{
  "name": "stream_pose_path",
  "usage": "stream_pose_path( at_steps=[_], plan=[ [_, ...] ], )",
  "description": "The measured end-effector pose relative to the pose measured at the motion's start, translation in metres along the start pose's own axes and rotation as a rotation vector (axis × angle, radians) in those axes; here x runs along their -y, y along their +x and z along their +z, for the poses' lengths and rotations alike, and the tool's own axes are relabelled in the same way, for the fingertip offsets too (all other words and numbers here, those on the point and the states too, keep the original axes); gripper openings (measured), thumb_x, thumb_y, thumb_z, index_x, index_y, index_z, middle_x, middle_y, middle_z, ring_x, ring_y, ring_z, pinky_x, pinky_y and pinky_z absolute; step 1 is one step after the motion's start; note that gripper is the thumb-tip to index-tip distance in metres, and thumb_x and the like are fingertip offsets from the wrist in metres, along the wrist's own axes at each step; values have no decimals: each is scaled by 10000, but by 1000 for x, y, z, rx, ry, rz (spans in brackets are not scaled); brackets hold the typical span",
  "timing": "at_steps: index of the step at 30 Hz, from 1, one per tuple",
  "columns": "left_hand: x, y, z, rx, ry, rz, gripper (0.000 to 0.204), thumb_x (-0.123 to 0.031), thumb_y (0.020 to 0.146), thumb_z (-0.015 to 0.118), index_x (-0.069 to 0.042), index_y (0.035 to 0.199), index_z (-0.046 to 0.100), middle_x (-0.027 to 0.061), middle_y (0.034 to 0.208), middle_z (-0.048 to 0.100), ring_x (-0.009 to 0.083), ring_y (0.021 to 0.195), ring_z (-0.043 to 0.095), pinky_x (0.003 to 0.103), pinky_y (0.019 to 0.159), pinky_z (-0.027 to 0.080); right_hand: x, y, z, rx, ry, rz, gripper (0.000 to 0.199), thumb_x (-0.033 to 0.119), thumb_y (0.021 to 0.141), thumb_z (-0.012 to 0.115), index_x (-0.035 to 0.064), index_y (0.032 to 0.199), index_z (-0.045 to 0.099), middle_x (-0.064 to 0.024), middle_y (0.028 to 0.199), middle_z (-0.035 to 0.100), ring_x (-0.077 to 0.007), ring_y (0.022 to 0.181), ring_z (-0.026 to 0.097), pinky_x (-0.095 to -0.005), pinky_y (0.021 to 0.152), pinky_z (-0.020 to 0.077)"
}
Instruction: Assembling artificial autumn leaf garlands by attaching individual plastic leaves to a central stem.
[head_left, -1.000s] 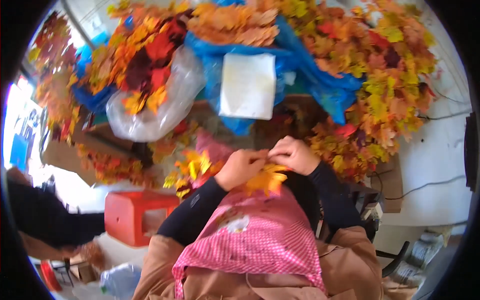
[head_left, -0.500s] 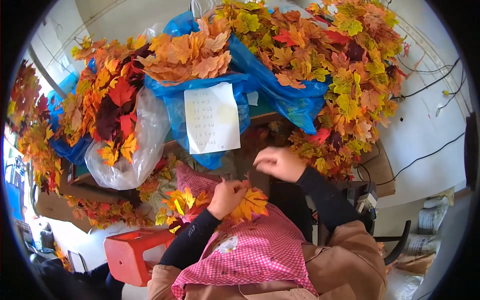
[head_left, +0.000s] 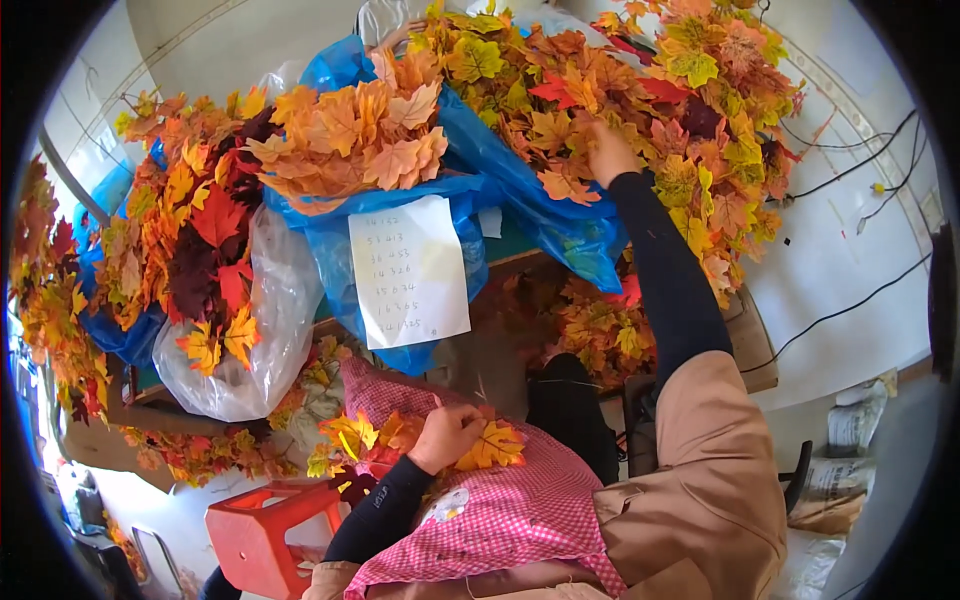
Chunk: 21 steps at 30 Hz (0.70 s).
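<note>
My left hand (head_left: 449, 438) is closed over my lap, pinching a string of artificial maple leaves (head_left: 494, 446). Orange and yellow leaves stick out on both sides of the fist, and the exact grip is hidden under the fingers. A pink checked apron (head_left: 500, 520) lies beneath them. Stretched far forward, my right hand (head_left: 612, 157) touches the pile of orange and yellow maple leaves (head_left: 560, 132) on the blue plastic bag (head_left: 572, 240). Its fingertips are lost among the leaves, so whether they hold one does not show.
A handwritten paper sheet (head_left: 410, 270) hangs before a bag heaped with peach-orange leaves (head_left: 350, 130). Red and dark leaves (head_left: 215, 220) spill from a clear bag (head_left: 240, 350) at left. A red stool (head_left: 262, 530) stands near my left elbow. Black cables (head_left: 840, 318) run along the right.
My right hand has moved forward from above my lap to the leaf pile, its arm now extended. My left hand stays at the lap with the leaf string. The view has shifted slightly.
</note>
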<state>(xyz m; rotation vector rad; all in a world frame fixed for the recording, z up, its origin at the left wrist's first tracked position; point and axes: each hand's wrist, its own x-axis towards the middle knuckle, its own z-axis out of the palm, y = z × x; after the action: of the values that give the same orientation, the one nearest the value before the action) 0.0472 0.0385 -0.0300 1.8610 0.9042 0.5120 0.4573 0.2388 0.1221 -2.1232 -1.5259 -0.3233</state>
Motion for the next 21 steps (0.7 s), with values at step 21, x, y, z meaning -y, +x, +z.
stream_pose_path(
  at_steps=[21],
  plan=[
    [10,16,-2,111,-85,-118,162,-137,818,637,-8,906,680,165,812,680,279,716,673,335,661,528,-18,26,-15,500,-529,140,275,219,840,588,16,1000,682,-194,1044,654,-329,982,628,-462,827,498]
  ],
)
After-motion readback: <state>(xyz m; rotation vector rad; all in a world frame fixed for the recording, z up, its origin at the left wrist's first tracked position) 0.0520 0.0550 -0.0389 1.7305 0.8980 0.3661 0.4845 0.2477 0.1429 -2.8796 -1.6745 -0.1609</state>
